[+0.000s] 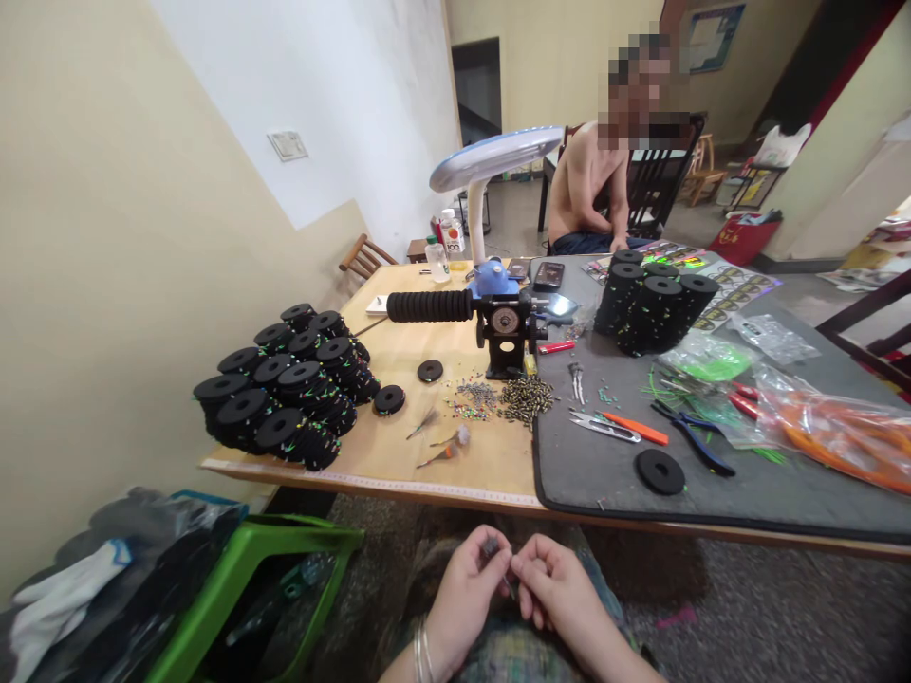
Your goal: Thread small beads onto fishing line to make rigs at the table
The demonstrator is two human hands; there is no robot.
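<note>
Both hands are held close together over the lap, just below the table's front edge. My left hand (474, 581) is closed, with a small grey bit (491, 546) showing between the fingers; its kind is too small to tell. Thumb and fingertips of my right hand (553, 581) are pinched together and meet the left fingertips. What the right hand pinches is hidden. On the table ahead lie a few small feathery tufts (447, 453), a heap of dark metallic beads (525, 400) and a black foam ring (660, 470).
Stacked black foam spools (277, 384) stand left, more (655, 299) at the back right. A black clamp device (507, 332) and lamp (491, 161) stand mid-table. Snips (604, 427), pliers (694, 436) and orange strands (832, 427) lie right. A person (587, 185) sits behind.
</note>
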